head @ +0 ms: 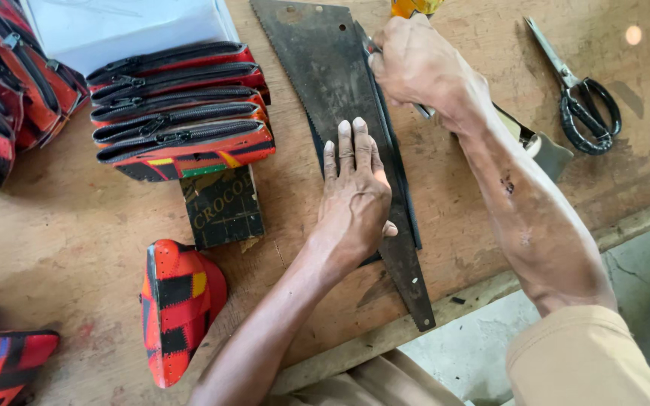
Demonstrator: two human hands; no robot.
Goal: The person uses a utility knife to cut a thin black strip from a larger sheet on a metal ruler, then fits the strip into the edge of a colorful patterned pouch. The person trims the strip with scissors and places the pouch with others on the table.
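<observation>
A dark, worn saw blade lies flat on the wooden workbench, running from the far edge down toward me, with a thin dark strip showing along its right edge. My left hand presses on it, palm down and fingers spread flat, gripping nothing. My right hand is closed tight around a small metal tool held at the blade's right edge; what sort of tool I cannot tell. Black-handled scissors lie well apart to the right. To the left, a row of red patchwork zip pouches stands just beside a dark box, and another pouch lies nearer me.
</observation>
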